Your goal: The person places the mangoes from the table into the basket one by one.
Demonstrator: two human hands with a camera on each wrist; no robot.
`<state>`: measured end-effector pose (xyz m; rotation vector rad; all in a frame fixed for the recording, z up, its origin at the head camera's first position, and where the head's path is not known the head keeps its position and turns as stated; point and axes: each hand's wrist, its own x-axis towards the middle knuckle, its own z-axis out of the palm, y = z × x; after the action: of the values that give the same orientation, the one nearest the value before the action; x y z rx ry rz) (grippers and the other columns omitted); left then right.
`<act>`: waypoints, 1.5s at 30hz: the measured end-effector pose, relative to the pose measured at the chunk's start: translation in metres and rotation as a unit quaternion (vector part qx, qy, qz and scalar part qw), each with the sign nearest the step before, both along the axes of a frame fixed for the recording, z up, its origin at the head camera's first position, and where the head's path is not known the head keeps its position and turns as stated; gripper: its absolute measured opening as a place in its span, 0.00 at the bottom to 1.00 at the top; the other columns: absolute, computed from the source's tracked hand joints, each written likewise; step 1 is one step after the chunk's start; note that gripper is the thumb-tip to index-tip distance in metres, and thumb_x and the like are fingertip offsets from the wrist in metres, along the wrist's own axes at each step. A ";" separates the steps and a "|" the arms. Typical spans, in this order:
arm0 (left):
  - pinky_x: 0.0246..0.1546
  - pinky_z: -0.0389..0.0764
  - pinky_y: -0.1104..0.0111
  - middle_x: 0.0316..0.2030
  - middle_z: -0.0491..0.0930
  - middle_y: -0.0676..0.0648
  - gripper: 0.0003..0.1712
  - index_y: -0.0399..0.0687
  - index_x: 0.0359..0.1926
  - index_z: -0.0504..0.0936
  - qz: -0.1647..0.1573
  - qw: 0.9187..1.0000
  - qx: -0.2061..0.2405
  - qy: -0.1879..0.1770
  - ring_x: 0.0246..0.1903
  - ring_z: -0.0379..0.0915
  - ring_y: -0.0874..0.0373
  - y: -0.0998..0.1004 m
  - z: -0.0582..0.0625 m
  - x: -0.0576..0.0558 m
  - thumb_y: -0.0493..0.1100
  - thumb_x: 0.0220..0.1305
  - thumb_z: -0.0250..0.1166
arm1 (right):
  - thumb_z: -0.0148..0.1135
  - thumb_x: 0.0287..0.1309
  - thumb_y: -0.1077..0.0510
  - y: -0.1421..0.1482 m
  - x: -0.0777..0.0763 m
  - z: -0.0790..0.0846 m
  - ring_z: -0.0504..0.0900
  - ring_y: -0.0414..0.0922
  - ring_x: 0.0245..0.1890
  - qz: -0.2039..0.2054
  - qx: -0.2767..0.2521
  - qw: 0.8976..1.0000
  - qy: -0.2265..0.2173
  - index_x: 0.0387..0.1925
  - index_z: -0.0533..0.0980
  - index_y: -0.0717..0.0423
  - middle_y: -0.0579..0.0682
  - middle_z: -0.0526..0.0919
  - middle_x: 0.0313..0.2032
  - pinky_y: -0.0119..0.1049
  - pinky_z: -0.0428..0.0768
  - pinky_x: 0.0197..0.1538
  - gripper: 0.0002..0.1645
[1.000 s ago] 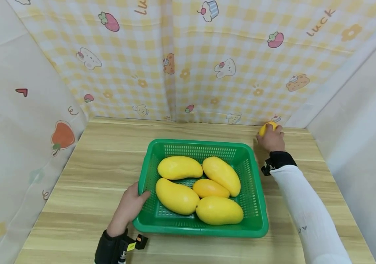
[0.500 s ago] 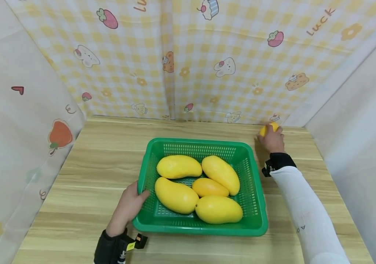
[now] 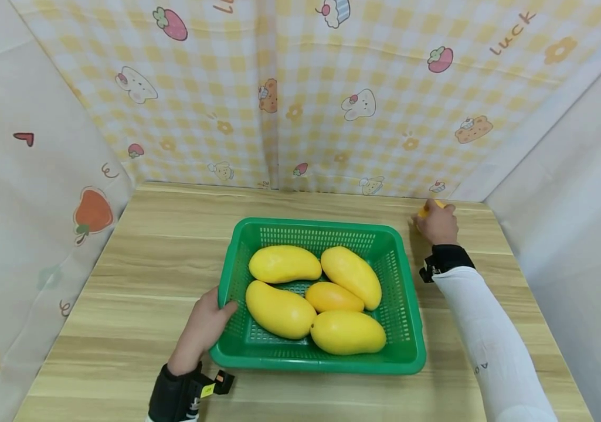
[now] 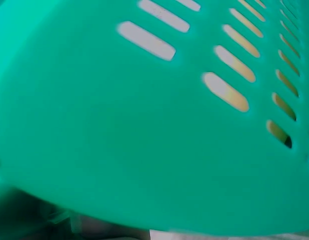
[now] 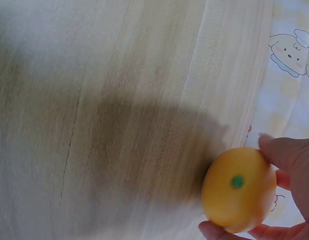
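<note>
My left hand (image 3: 207,319) grips the left side of a green plastic basket (image 3: 321,366), thumb over the rim and fingers outside. Several yellow mangoes (image 3: 285,264) lie in the basket, with a smaller, more orange one (image 3: 334,297) among them. The left wrist view is filled by the slotted basket wall (image 4: 129,135). At the far right of the table, my right hand (image 3: 438,223) holds a rounded orange-yellow fruit (image 5: 238,192) with a green stem spot. Thumb and fingers are spread round its sides in the right wrist view. From above, the hand covers most of it.
The wooden table (image 3: 173,234) ends at a yellow checked cloth (image 3: 321,58) hanging behind it, close to the right hand. White cloth sides (image 3: 574,176) stand left and right.
The right hand stays at the back right corner, and less of the fruit shows past its fingers. The left hand keeps its grip on the basket. The head view has shifted slightly.
</note>
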<state>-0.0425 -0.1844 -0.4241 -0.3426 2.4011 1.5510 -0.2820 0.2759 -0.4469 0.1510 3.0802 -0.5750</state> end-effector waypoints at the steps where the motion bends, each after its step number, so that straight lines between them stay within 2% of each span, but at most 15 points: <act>1: 0.25 0.79 0.64 0.31 0.78 0.41 0.15 0.31 0.50 0.73 -0.001 1.000 0.000 0.001 0.26 0.77 0.53 0.000 0.000 0.000 0.35 0.66 0.52 | 0.58 0.61 0.52 0.000 0.001 0.001 0.71 0.76 0.36 0.001 0.001 1.000 0.002 0.47 0.66 0.64 0.78 0.64 0.44 0.65 0.72 0.37 0.21; 6: 0.26 0.79 0.64 0.31 0.78 0.41 0.15 0.31 0.50 0.73 -0.005 1.000 0.000 0.000 0.26 0.77 0.53 0.001 0.000 0.000 0.36 0.67 0.52 | 0.55 0.57 0.59 0.005 0.006 0.002 0.71 0.73 0.36 0.014 0.000 1.000 0.011 0.45 0.67 0.65 0.77 0.66 0.43 0.63 0.72 0.37 0.17; 11: 0.26 0.79 0.64 0.31 0.78 0.42 0.14 0.31 0.50 0.74 -0.008 1.000 -0.001 0.000 0.26 0.76 0.54 0.002 -0.001 0.000 0.36 0.67 0.52 | 0.57 0.52 0.63 0.011 0.014 -0.001 0.70 0.73 0.40 0.015 -0.013 1.000 0.022 0.47 0.68 0.66 0.78 0.66 0.49 0.63 0.71 0.41 0.19; 17: 0.26 0.79 0.64 0.31 0.78 0.42 0.14 0.31 0.49 0.74 -0.011 1.000 -0.009 0.004 0.26 0.76 0.54 0.002 -0.001 -0.001 0.35 0.66 0.53 | 0.61 0.50 0.62 0.017 0.021 -0.005 0.70 0.74 0.42 0.030 -0.021 0.999 0.031 0.47 0.69 0.64 0.77 0.65 0.53 0.64 0.70 0.43 0.21; 32: 0.25 0.78 0.64 0.31 0.78 0.42 0.14 0.31 0.49 0.74 -0.015 1.000 -0.012 0.003 0.26 0.76 0.54 0.002 -0.002 0.001 0.35 0.66 0.53 | 0.64 0.49 0.61 0.034 0.038 -0.015 0.66 0.70 0.53 0.025 -0.056 0.997 0.057 0.48 0.71 0.63 0.74 0.64 0.58 0.63 0.67 0.49 0.22; 39: 0.26 0.78 0.64 0.31 0.78 0.42 0.14 0.30 0.50 0.74 -0.022 1.000 -0.016 0.008 0.26 0.76 0.54 0.003 0.000 0.001 0.35 0.66 0.53 | 0.63 0.49 0.62 0.039 0.047 -0.009 0.69 0.66 0.52 0.009 -0.104 0.990 0.099 0.46 0.73 0.66 0.71 0.73 0.52 0.57 0.67 0.53 0.21; 45: 0.28 0.77 0.64 0.32 0.77 0.42 0.14 0.31 0.48 0.74 -0.022 0.999 -0.033 0.012 0.28 0.74 0.54 0.000 0.003 0.001 0.36 0.66 0.53 | 0.63 0.54 0.59 0.031 0.043 0.006 0.74 0.62 0.48 0.018 -0.118 0.989 0.082 0.48 0.75 0.67 0.69 0.76 0.51 0.52 0.70 0.50 0.20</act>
<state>-0.0419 -0.1846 -0.4209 -0.2836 2.4653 1.4667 -0.2392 0.3070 -0.4404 0.0480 3.1263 -0.9899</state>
